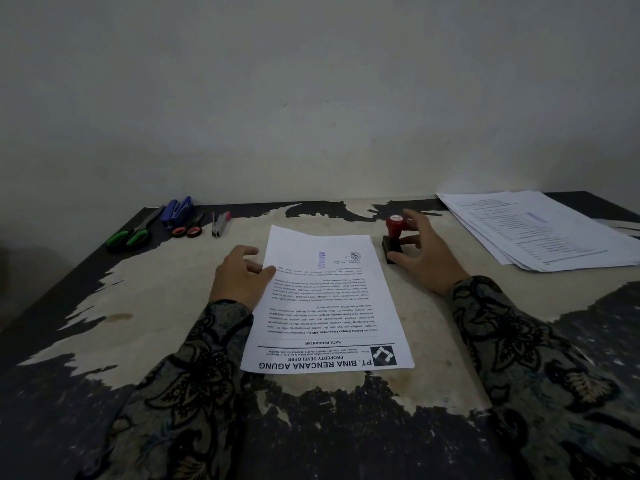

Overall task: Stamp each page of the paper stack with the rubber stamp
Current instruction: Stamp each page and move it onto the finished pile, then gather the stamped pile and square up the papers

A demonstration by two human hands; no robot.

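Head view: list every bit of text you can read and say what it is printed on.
"PT. BINA RENCANA AGUNG": letterhead of the page under the left hand, upside down to the camera.
"PROPERTY DEVELOPER": just beneath the company name on that letterhead.
"KATA PENGANTAR": heading of that page.
Address line, body text, blue stamp mark and round seal: too small to read.
Paper stack at far right: print blurred.
Rubber stamp by the right hand: no legible text.

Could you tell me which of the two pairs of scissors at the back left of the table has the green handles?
The larger scissors lying farthest left have green handles; the smaller pair, between the blue stapler and the grey one, has red handles.
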